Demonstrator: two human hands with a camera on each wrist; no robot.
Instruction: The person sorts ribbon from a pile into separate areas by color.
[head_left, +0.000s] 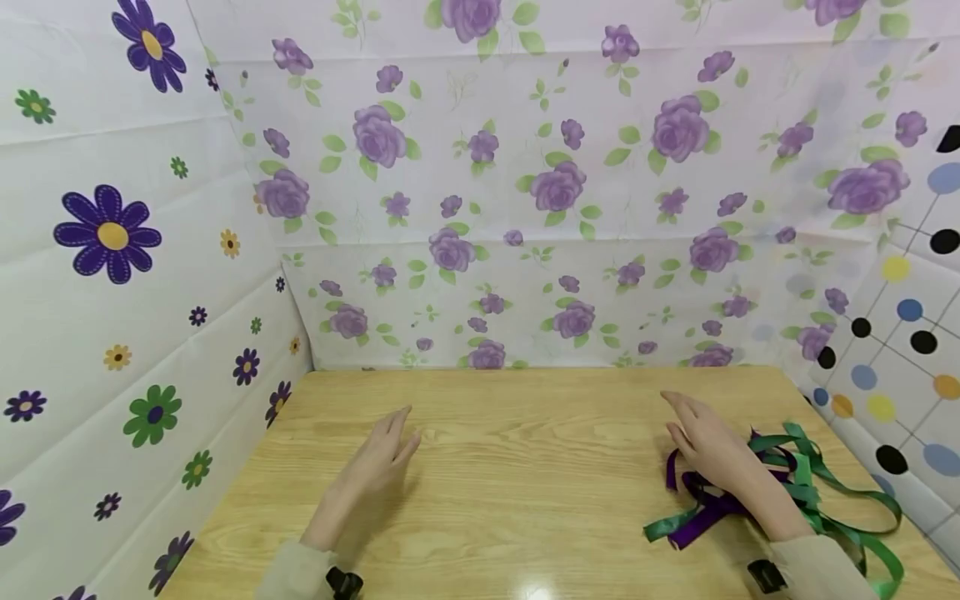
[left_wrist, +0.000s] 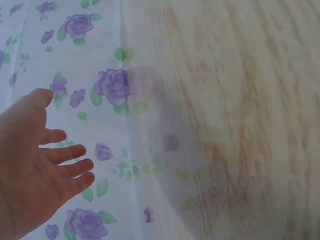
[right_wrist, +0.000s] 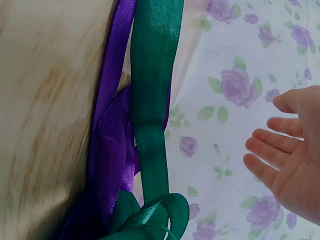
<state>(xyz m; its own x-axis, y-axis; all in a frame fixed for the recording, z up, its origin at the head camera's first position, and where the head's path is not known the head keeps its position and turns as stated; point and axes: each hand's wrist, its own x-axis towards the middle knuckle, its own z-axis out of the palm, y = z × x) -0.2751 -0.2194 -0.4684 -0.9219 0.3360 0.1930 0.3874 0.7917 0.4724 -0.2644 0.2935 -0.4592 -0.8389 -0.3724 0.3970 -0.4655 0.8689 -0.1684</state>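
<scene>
A loose tangle of green ribbon and purple ribbon lies on the right side of the wooden table. My right hand is over the left part of this tangle in the head view, fingers extended and holding nothing. In the right wrist view the green ribbon and purple ribbon run beside the hand, apart from its fingers. On the left, my left hand hovers over bare wood with relaxed, spread fingers. The left wrist view shows that hand with an empty palm.
The wooden table reaches back to a wall sheet printed with purple roses. A daisy-patterned sheet borders the left side, and a dotted sheet borders the right. Some green ribbon loops close to the table's right edge.
</scene>
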